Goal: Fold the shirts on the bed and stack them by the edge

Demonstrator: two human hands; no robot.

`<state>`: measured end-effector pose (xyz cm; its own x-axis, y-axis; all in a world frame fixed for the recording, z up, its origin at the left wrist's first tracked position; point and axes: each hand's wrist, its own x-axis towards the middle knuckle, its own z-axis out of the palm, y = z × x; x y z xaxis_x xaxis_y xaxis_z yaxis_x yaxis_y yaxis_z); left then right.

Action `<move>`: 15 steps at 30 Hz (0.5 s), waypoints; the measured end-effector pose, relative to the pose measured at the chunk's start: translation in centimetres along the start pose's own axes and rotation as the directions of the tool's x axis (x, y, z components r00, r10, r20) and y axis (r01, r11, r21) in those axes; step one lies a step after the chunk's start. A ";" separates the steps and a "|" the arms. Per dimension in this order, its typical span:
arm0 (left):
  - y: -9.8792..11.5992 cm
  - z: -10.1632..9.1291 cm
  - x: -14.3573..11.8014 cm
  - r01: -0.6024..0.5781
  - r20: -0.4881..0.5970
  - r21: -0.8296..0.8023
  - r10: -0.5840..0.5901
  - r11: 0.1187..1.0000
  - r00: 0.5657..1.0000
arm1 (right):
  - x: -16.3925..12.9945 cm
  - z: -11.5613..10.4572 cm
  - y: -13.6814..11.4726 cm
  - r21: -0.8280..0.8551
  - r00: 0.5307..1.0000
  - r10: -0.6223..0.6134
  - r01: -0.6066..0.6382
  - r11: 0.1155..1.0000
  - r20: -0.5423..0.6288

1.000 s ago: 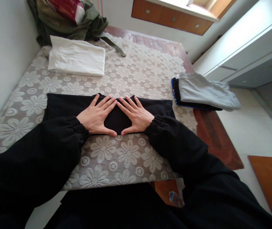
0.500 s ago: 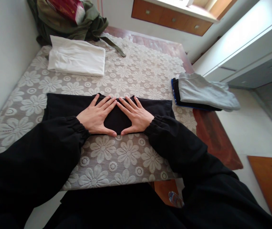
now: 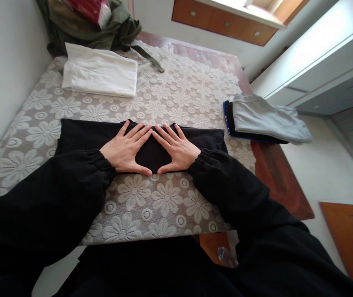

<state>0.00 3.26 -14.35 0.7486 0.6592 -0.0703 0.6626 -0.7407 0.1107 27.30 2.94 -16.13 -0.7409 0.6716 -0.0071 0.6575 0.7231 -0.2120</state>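
A folded black garment lies as a wide strip across the lace-covered table, close to its front edge. Both hands rest flat on its middle with the fingers spread. My left hand is open, its fingers slanting up to the right. Facing it, my right hand is open too, its fingers slanting up to the left. The index fingertips nearly meet, and the thumbs point at each other along the garment's near edge. Dark fabric shows in the diamond between the hands.
On the flowered lace tablecloth, a folded white cloth lies at the back left. Behind it is a green backpack with a red packet. A pile topped by a grey garment sits at the right edge. A clear bottle is below.
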 end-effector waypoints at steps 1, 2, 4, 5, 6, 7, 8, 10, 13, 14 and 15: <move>0.0 0.0 0.0 0.000 0.001 0.001 0.000 1.000 1.000 | 0.0 0.0 0.0 0.001 1.000 0.000 0.000 1.000 0.001; 0.0 0.0 0.0 -0.001 0.003 0.003 0.000 1.000 1.000 | 0.0 0.0 0.0 0.001 1.000 0.001 -0.001 1.000 0.001; 0.0 0.0 0.0 -0.001 0.001 0.006 0.001 1.000 1.000 | 0.0 0.0 0.0 0.003 1.000 0.002 -0.002 1.000 0.001; 0.0 0.1 0.0 -0.001 -0.001 0.007 0.001 1.000 1.000 | 0.0 0.0 0.0 0.004 1.000 0.002 -0.002 1.000 0.000; 0.0 0.1 0.0 -0.001 -0.003 0.007 0.001 1.000 1.000 | 0.0 0.0 0.0 0.005 1.000 0.002 -0.002 1.000 -0.001; 0.0 0.1 0.0 -0.001 -0.005 0.006 0.001 1.000 1.000 | 0.0 0.0 0.0 0.005 1.000 0.001 -0.001 1.000 -0.002; 0.0 0.0 0.0 -0.002 -0.006 0.004 0.002 1.000 1.000 | 0.0 0.0 0.0 0.006 1.000 0.002 -0.002 1.000 -0.001; 0.0 0.0 0.0 -0.004 -0.005 -0.003 0.004 1.000 1.000 | 0.0 0.0 0.0 0.008 1.000 0.005 -0.005 1.000 0.003; 0.0 -0.1 0.0 -0.003 -0.003 -0.008 0.003 1.000 1.000 | 0.0 -0.1 0.0 0.007 1.000 0.010 -0.010 1.000 0.012; 0.0 -0.1 0.0 -0.002 -0.002 -0.007 0.002 1.000 1.000 | 0.0 -0.2 -0.1 0.007 1.000 0.011 -0.011 1.000 0.012; 0.1 -0.1 0.0 -0.002 -0.001 -0.006 0.002 1.000 1.000 | 0.0 -0.2 -0.1 0.007 1.000 0.012 -0.012 1.000 0.012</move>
<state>0.02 3.23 -14.24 0.7497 0.6583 -0.0688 0.6613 -0.7409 0.1170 27.27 2.93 -15.92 -0.7348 0.6779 -0.0212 0.6650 0.7140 -0.2190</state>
